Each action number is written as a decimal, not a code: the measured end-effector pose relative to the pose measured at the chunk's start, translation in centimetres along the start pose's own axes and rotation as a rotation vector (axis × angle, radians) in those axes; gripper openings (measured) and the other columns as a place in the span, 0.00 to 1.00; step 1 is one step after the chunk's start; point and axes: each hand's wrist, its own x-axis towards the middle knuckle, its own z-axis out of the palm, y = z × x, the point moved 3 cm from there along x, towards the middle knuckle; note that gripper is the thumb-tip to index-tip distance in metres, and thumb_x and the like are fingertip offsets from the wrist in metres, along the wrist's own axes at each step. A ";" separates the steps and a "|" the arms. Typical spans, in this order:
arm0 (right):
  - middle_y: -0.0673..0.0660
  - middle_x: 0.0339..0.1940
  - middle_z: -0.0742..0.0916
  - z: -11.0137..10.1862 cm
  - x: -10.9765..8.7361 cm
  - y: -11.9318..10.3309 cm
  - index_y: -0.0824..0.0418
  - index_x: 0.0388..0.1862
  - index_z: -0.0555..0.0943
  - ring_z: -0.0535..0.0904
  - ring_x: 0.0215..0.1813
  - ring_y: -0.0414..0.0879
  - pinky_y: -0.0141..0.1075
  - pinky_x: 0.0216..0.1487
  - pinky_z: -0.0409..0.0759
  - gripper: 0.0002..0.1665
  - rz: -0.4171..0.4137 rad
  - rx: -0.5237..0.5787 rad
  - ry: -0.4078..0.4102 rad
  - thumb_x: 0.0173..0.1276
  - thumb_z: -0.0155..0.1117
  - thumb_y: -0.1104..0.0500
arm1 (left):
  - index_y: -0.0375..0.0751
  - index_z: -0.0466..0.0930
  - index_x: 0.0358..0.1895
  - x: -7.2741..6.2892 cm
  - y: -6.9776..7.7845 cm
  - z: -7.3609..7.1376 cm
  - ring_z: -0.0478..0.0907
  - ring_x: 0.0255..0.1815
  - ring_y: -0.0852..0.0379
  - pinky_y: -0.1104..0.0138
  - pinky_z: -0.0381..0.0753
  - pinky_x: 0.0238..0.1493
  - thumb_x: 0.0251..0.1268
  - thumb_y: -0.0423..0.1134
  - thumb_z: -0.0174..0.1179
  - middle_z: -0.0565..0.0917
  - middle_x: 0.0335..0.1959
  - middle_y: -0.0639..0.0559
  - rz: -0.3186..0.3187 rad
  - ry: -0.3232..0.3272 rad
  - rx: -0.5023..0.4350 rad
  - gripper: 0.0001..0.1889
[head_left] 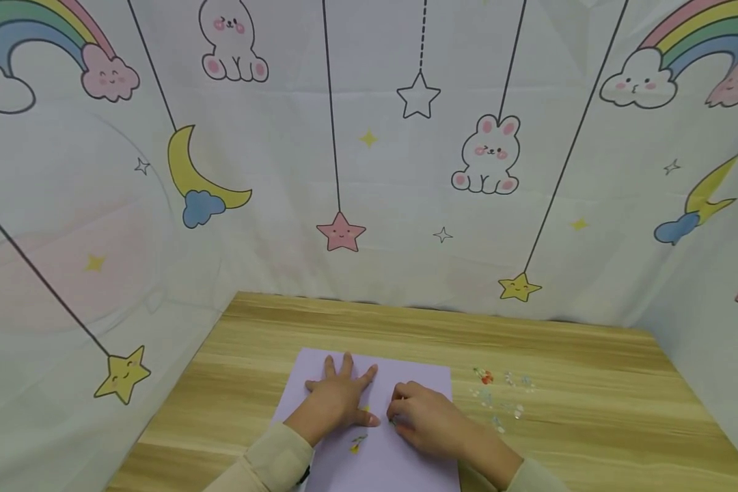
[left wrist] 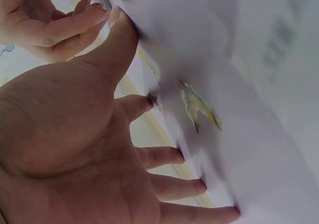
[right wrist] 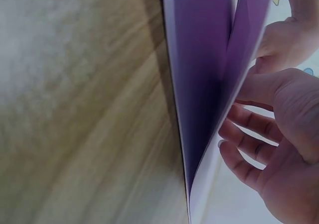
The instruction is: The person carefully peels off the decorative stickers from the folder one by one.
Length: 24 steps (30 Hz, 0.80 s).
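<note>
The left hand [head_left: 337, 398] lies spread wide on light-purple rectangular paper [head_left: 406, 473], just beside a small yellow-and-green sticker [head_left: 358, 444]. The right hand [head_left: 429, 419] seems to pinch a tiny greenish sticker [head_left: 393, 421] there; placing looks underway, calling for careful pressing.

The paper [head_left: 406, 466] lies on the counter [head_left: 596, 396]. Stickers [head_left: 486, 376] lie right of it. Cloth [head_left: 393, 171] hangs behind.

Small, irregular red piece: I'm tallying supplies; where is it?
In the head view, the red piece lies on the wood-grain table right of the lilac paper, near its far right corner, beside pale pieces.
</note>
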 end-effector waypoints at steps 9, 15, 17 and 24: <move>0.42 0.43 0.80 0.3 -0.1 0.5 0.52 0.41 0.87 0.76 0.47 0.34 0.32 0.49 0.82 0.10 0.044 0.087 -0.014 0.65 0.78 0.63 | 0.61 0.63 0.84 0.3 -0.2 0.3 0.50 0.82 0.20 0.20 0.67 0.58 0.55 0.69 0.73 0.55 0.84 0.33 0.006 -0.011 0.000 0.52; 0.42 0.43 0.79 0.4 0.2 0.6 0.52 0.41 0.83 0.76 0.48 0.35 0.34 0.52 0.82 0.11 0.067 0.099 -0.065 0.66 0.77 0.64 | 0.62 0.65 0.83 0.0 -0.1 0.0 0.50 0.81 0.20 0.19 0.67 0.57 0.53 0.70 0.73 0.56 0.84 0.33 0.009 0.009 0.000 0.52; 0.42 0.43 0.79 0.4 0.3 0.6 0.52 0.41 0.83 0.76 0.48 0.35 0.34 0.53 0.82 0.12 0.068 0.102 -0.076 0.66 0.76 0.64 | 0.61 0.65 0.83 -0.1 0.0 -0.1 0.50 0.81 0.20 0.19 0.67 0.57 0.53 0.70 0.73 0.56 0.84 0.33 0.010 0.011 0.000 0.52; 0.42 0.40 0.78 0.4 0.7 0.5 0.51 0.38 0.81 0.74 0.44 0.36 0.35 0.48 0.81 0.13 0.058 0.086 -0.064 0.64 0.76 0.65 | 0.60 0.65 0.83 -0.1 -0.1 0.0 0.50 0.81 0.20 0.20 0.67 0.58 0.53 0.69 0.73 0.56 0.84 0.32 0.015 0.015 -0.008 0.52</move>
